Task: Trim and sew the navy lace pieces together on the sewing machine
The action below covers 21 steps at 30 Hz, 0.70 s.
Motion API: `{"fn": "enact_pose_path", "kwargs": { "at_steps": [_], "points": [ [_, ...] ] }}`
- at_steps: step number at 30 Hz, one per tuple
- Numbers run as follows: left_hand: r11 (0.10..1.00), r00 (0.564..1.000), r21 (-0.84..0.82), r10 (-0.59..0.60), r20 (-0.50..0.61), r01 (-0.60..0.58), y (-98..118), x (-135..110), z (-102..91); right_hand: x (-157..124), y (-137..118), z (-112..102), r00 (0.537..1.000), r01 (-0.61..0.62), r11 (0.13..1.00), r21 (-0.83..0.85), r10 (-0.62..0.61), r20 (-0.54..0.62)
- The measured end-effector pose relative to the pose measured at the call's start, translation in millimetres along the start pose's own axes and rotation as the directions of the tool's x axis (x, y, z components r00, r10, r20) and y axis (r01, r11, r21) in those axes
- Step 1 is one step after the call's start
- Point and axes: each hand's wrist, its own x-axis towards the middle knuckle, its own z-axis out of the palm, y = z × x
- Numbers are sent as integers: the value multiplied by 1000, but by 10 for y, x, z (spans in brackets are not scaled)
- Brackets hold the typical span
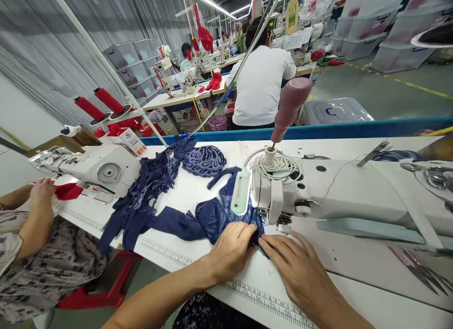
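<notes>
The navy garment lies on the white table, its right end under the needle area of the sewing machine; the left hand is closed over the garment's near edge, fingers bent and cloth gathered beneath them; the right hand has its fingers extended, tips touching the cloth just beside the needle area; whether they pinch it cannot be told.

The near table edge runs beneath both forearms, marked by a ruler strip; white surface shows between the garment and that strip, giving room at the front left; a blue strip bounds the far edge.

The machine head limits upward clearance at the right fingertips; a pale panel overhangs the garment; a pile of navy cloth obstructs the left side, with a patterned navy piece behind the garment; a coil of white cord and a pink-handled tool occupy the machine top; scissors lie at far right; at the left, a co-worker's hand is beside red cloth at a second machine.
</notes>
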Motion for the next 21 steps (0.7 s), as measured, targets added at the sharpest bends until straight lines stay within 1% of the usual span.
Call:
{"fn": "enact_pose_path", "kwargs": {
  "at_steps": [2, 4, 6, 7, 8, 10, 11, 13, 16, 19, 21],
  "points": [
    [1000, 998, -31, -4, -59, 2, -100, -11, 12, 21, -20, -6, 1000, -7, 1000, 3, 7, -16],
    [996, 991, 13, 84, -101, -83, -193, 5, 6, 40, -32, -7, 999, -12, 1000, 2, 12, -34],
    [982, 982, 82, 176, -71, -170, -259, 30, -2, 50, -33, -10, 999, -12, 1000, 5, 12, -40],
    [979, 982, 88, 186, -39, -182, -281, 42, -6, 51, -31, -13, 999, -8, 1000, 9, 8, -41],
    [983, 985, 74, 169, -12, -168, -298, 54, -11, 51, -28, -18, 999, -2, 1000, 13, 2, -49],
    [996, 996, 11, 91, 21, -91, -316, 75, -24, 54, -24, -33, 998, 10, 1000, 15, -9, -67],
    [997, 997, -18, 71, 37, -70, -317, 84, -31, 59, -25, -40, 997, 14, 1000, 17, -12, -72],
    [995, 993, -35, 93, 68, -91, -298, 100, -47, 71, -31, -52, 997, 13, 1000, 19, -12, -72],
    [989, 984, 25, 140, 106, -143, -230, 104, -69, 80, -37, -40, 997, 19, 1000, 8, -19, -77],
    [987, 984, 39, 151, 95, -156, -167, 77, -72, 54, -23, 8, 994, 29, 1000, -1, -29, -110],
    [989, 985, 20, 147, 88, -150, -161, 53, -57, 25, -8, 37, 994, 21, 1000, 8, -20, -106]
  ]
}}
